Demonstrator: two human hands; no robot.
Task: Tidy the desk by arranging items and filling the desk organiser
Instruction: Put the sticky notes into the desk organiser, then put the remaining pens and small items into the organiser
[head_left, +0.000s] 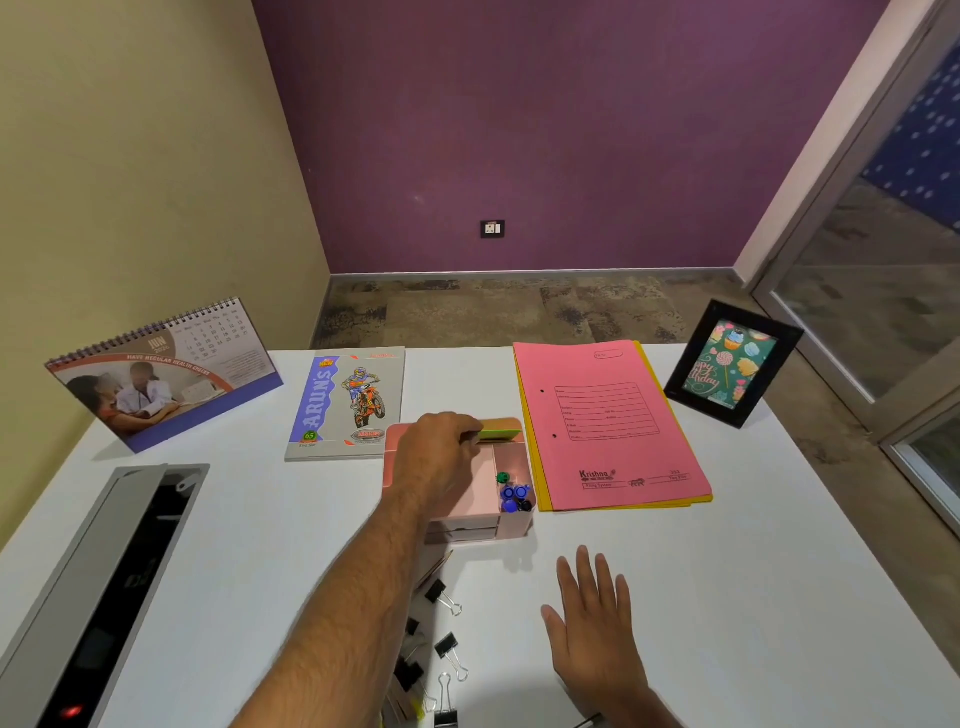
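Observation:
A pink desk organiser (511, 519) stands in the middle of the white desk (779, 597). My left hand (434, 457) reaches over it and pinches a green and orange sticky-note pad (501, 430) at the organiser's back compartment. Blue, black and green push pins (514, 493) lie in its right compartment. My right hand (589, 618) lies flat and open on the desk in front of the organiser, holding nothing. Several black binder clips (441, 644) are scattered near the front edge, partly hidden under my left forearm.
A notebook (348, 405) lies left of the organiser and pink and yellow files (608, 426) lie to its right. A desk calendar (166, 374) stands at the far left, a photo frame (732, 364) at the far right. A grey cable box (98, 587) sits front left.

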